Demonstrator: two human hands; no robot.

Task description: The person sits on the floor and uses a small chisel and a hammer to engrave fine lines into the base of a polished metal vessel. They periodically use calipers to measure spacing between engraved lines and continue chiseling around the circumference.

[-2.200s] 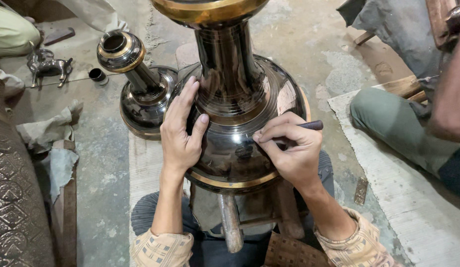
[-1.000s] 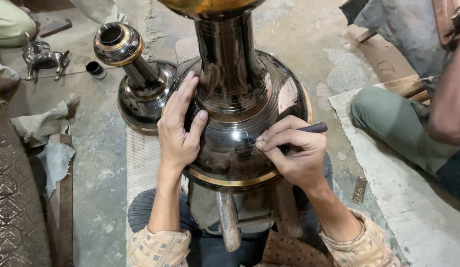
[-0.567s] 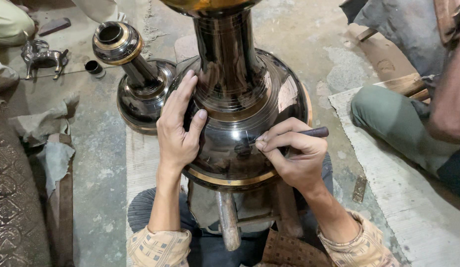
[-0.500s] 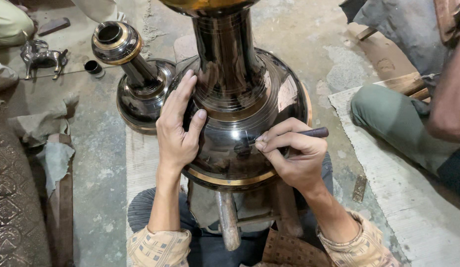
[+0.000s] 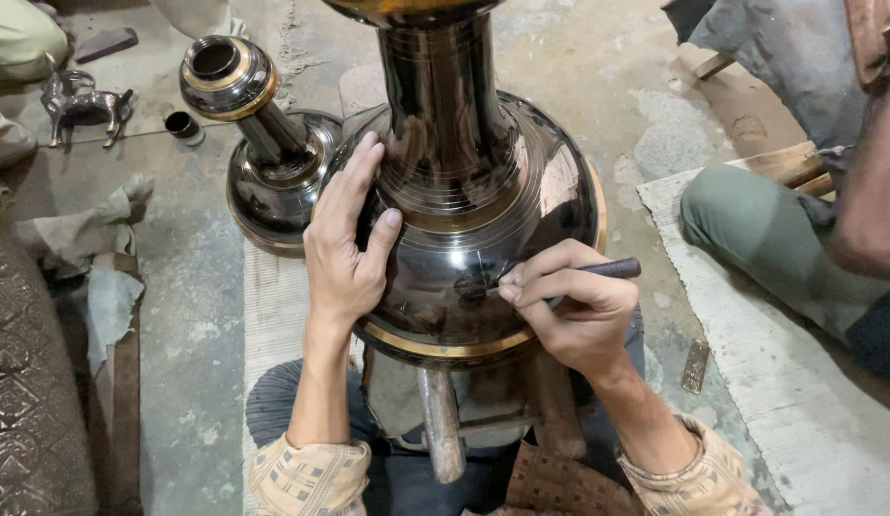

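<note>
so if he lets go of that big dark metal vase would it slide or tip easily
Probably slippery: the big vase has a polished, mirror-bright belly, and the left hand lies flat on it. It looks heavy, being large and metal. It may roll or tip, since its round body rests on a narrow wooden prop while the right hand works a dark tool on it.

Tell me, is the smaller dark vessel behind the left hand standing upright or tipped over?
Upright. The smaller vessel rests on its wide base on the floor, its neck rising to the round mouth on top, beside the large vessel.

The left hand (image 5: 345,244) lies flat at centre frame, fingers spread upward. The right hand (image 5: 569,306), centre-right, is curled in a pinching grip, wrist bent.
</note>
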